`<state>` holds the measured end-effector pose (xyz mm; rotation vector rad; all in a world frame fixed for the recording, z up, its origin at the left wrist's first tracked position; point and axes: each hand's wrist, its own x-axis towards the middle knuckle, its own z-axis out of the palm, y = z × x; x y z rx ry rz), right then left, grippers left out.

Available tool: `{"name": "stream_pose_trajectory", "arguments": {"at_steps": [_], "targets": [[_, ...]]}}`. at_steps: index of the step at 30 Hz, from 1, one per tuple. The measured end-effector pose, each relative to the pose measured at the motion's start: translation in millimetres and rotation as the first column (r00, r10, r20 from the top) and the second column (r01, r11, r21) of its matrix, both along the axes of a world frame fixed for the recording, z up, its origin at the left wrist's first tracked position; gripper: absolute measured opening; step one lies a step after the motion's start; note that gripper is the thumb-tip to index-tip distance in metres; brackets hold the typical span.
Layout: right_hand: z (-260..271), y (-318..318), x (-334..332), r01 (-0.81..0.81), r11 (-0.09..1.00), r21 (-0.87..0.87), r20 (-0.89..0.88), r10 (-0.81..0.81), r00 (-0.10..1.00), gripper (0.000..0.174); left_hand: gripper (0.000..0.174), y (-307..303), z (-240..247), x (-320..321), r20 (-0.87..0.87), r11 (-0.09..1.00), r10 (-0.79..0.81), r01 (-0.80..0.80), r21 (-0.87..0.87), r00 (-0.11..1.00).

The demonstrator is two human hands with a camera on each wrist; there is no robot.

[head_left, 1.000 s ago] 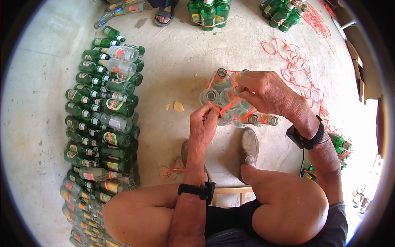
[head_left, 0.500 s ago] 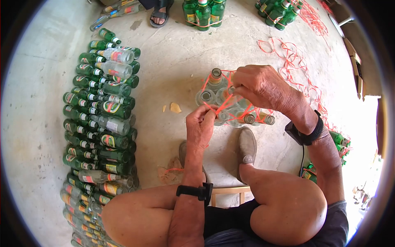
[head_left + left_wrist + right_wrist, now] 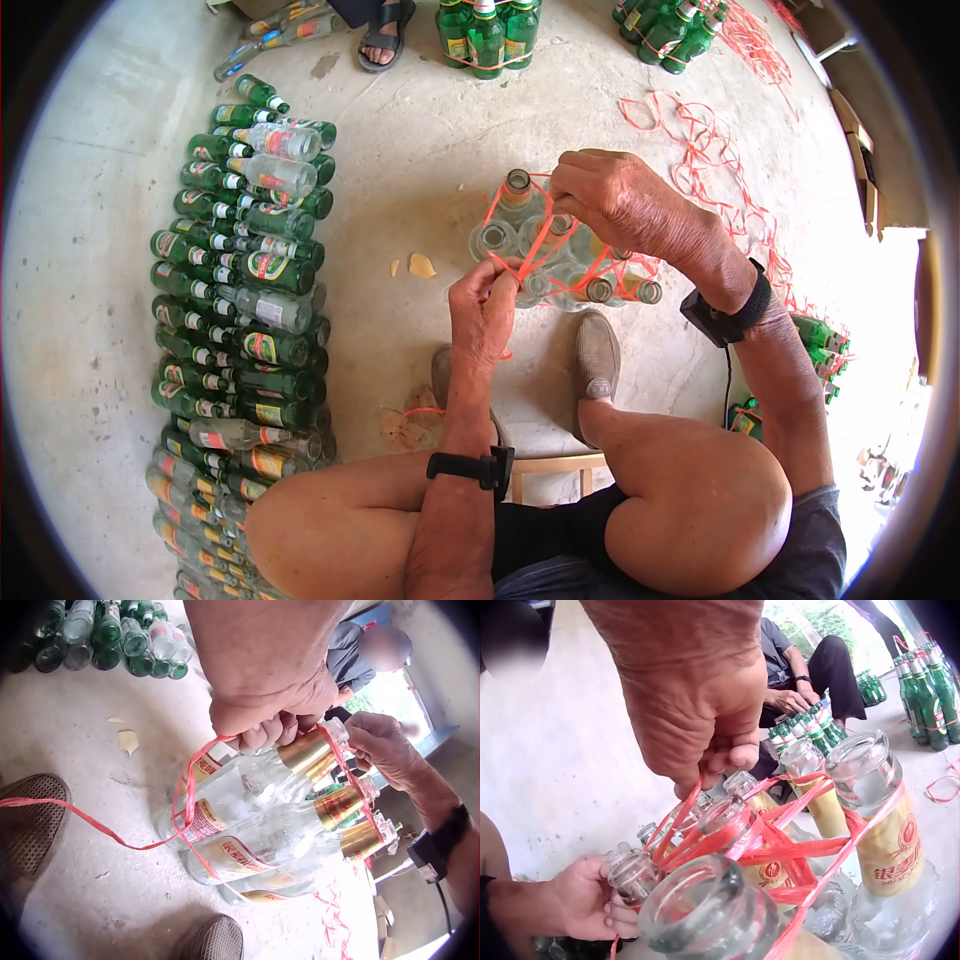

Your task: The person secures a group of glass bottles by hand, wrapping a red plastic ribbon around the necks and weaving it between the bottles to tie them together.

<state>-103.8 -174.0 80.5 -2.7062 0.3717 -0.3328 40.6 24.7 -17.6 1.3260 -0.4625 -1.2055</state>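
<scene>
A cluster of clear glass bottles [image 3: 493, 238] stands upright on the floor, red plastic twine [image 3: 541, 243] looped around the necks. My left hand [image 3: 483, 312] pinches the twine at the near left side of the cluster, beside a bottle neck. Over the far side, my right hand [image 3: 622, 203] pinches a strand between thumb and fingers and holds it stretched from the left hand. In the right wrist view several strands [image 3: 795, 851] cross between the bottle mouths. A loose tail of twine [image 3: 112, 834] trails from the left hand across a shoe in the left wrist view.
Rows of green and clear bottles [image 3: 270, 265] lie stacked along the left. Tied green bottles [image 3: 487, 45] stand at the back, with more [image 3: 680, 40] at the back right. Loose red twine [image 3: 715, 150] lies right. My shoes [image 3: 598, 350] flank the near side. Another person [image 3: 799, 679] sits opposite.
My right hand has drawn its strand a little up and away from the left hand, and the stretch between them is longer. The left hand keeps its pinch. The head view has shifted slightly.
</scene>
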Motion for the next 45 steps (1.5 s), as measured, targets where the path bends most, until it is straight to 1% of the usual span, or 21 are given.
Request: {"name": "stream_pose_trajectory", "arguments": {"at_steps": [2, 4, 8, 10, 13, 17, 20, 23, 25, 26, 28, 29, 32, 35, 38, 41, 43, 44, 45], "targets": [[-1.6, 0.6, 0.6, 0.037, 0.999, -0.007, -0.034, -0.037, 0.999, 0.017, 0.021, -0.8, 0.1, -0.4, 0.0, 1.0, 0.013, -0.013, -0.021, 1.0], [-6.4, 2.1, 2.6, 0.052, 0.998, -0.036, -0.026, -0.053, 0.998, 0.016, 0.019, -1.6, -2.3, -2.0, -0.011, 0.998, 0.035, -0.036, -0.054, 0.999], [-5.6, 4.6, 5.7, 0.048, 0.991, -0.127, -0.077, -0.059, 0.995, 0.013, 0.016, 4.4, 0.9, 3.2, 0.04, 0.999, 0.036, -0.036, -0.005, 0.999], [-5.4, 5.1, 5.2, 0.037, 0.991, -0.125, -0.101, -0.049, 0.994, 0.014, 0.012, 6.2, -0.8, 7.1, 0.05, 0.998, 0.068, -0.068, 0.008, 0.996], [-1.4, 12.9, 6.1, 0.019, 0.99, -0.139, -0.12, -0.036, 0.992, 0.014, 0.008, 12.7, 1.6, 13.1, 0.105, 0.997, 0.049, -0.055, 0.054, 0.993], [0.2, 18.7, 6.5, 0.031, 0.984, -0.176, -0.157, -0.059, 0.986, 0.015, 0.01, 19.3, 8.1, 16.6, 0.132, 0.994, 0.061, -0.072, 0.085, 0.989], [1.1, 17.0, 3.7, -0.004, 0.968, -0.253, -0.158, -0.037, 0.987, 0.016, 0.011, 22.7, 16.4, 17.5, 0.169, 0.986, 0.075, -0.098, 0.134, 0.983], [-2.2, 19.6, 2.4, -0.001, 0.959, -0.283, -0.143, -0.041, 0.989, 0.014, 0.011, 29.0, 15.1, 20.0, 0.163, 0.974, 0.094, -0.125, 0.19, 0.982], [-4.0, 20.8, -1.6, 0.0, 0.964, -0.265, -0.122, -0.034, 0.992, 0.013, 0.011, 30.8, 15.6, 20.3, 0.129, 0.969, 0.118, -0.142, 0.2, 0.985], [-4.5, 21.5, -2.5, -0.001, 0.967, -0.255, -0.11, -0.028, 0.994, 0.012, 0.011, 31.9, 13.8, 18.4, 0.147, 0.972, 0.117, -0.144, 0.186, 0.982], [-3.3, 26.9, -9.3, 0.058, 0.977, -0.203, -0.091, -0.078, 0.993, 0.013, 0.013, 30.4, 6.7, 13.4, 0.181, 0.977, 0.123, -0.151, 0.15, 0.976], [-3.0, 30.6, -13.3, 0.087, 0.981, -0.176, -0.087, -0.104, 0.991, 0.013, 0.014, 30.5, 2.8, 12.9, 0.182, 0.975, 0.119, -0.15, 0.166, 0.976], [-7.3, 40.3, -19.4, 0.139, 0.99, -0.004, 0.077, -0.138, 0.987, 0.016, 0.014, 30.7, -0.1, 10.1, 0.16, 0.967, 0.109, -0.142, 0.21, 0.981], [-15.4, 48.0, -19.0, 0.23, 0.973, 0.008, 0.04, -0.23, 0.972, 0.021, 0.012, 29.4, 3.9, 12.2, 0.126, 0.965, 0.119, -0.144, 0.218, 0.985], [-25.2, 51.7, -19.8, 0.243, 0.969, -0.038, 0.098, -0.238, 0.966, 0.025, 0.009, 31.8, -0.8, 12.3, 0.15, 0.964, 0.14, -0.169, 0.206, 0.979], [-24.6, 50.6, -19.4, 0.267, 0.963, 0.026, -0.01, -0.267, 0.964, 0.026, 0.01, 31.3, 1.2, 11.4, 0.199, 0.96, 0.152, -0.193, 0.205, 0.968], [-20.7, 55.6, -16.5, 0.292, 0.955, 0.056, 0.049, -0.295, 0.954, 0.027, 0.012, 30.6, 5.1, 11.6, 0.26, 0.957, 0.165, -0.218, 0.19, 0.952], [-19.1, 59.8, -15.9, 0.304, 0.95, 0.073, 0.076, -0.31, 0.948, 0.028, 0.013, 31.3, 7.1, 11.5, 0.252, 0.958, 0.168, -0.218, 0.186, 0.953], [-18.9, 64.1, -14.6, 0.312, 0.949, 0.032, 0.088, -0.314, 0.945, 0.031, 0.015, 30.9, 9.4, 12.1, 0.245, 0.96, 0.171, -0.218, 0.178, 0.954]]}}
